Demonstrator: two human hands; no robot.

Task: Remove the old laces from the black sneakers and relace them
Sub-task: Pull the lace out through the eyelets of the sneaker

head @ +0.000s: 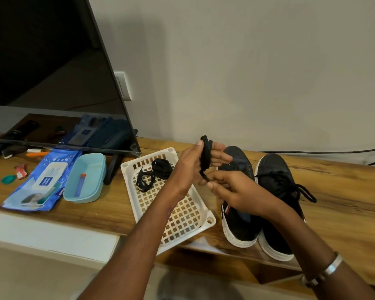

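Black lace is wound in loops around the straight fingers of the left hand, held above the near sneaker; the right hand pinches the loose end of that lace just below the loops. Both sneakers stand side by side on the wooden tabletop, toes to the wall; the far sneaker is laced, with its ends trailing right. Just left of them, a white basket holds two coiled laces. Wipes pack and blue tray lie further left
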